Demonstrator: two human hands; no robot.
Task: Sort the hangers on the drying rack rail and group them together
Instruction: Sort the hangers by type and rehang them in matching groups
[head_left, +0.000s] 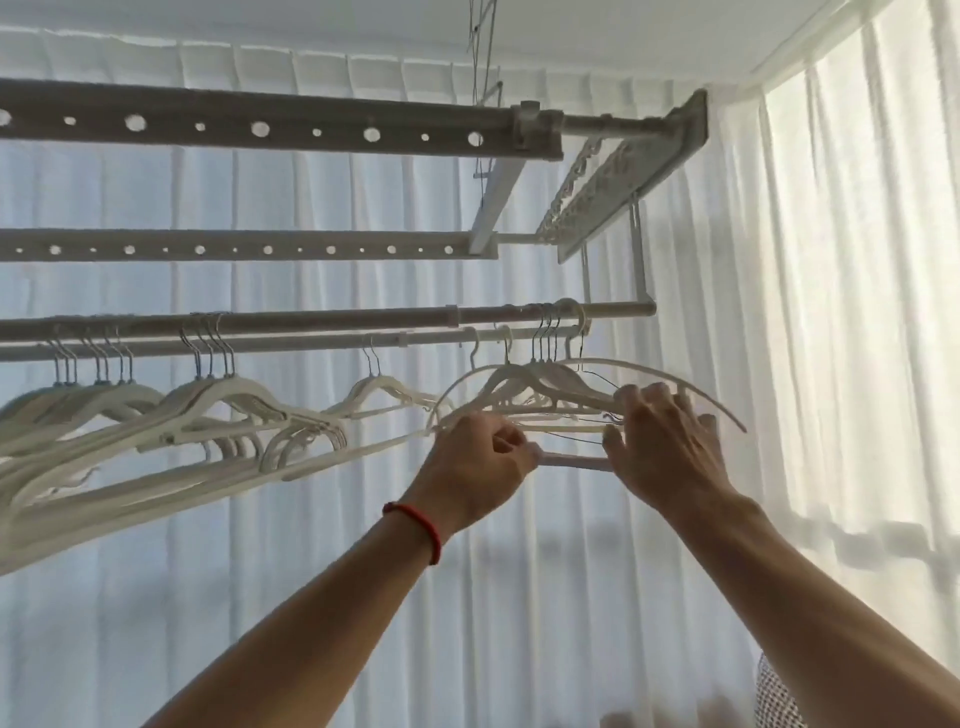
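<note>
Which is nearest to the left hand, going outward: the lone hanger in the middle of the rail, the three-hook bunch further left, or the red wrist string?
Seen from the head camera, measured from the left hand:
1. Red wrist string, just below on its own wrist.
2. Lone hanger, up and left.
3. Three-hook bunch, farther left along the rail.

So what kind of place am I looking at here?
Probably a home laundry or balcony drying area: a ceiling-hung drying rack, white hangers on its rail, and sheer curtains over bright windows.
</note>
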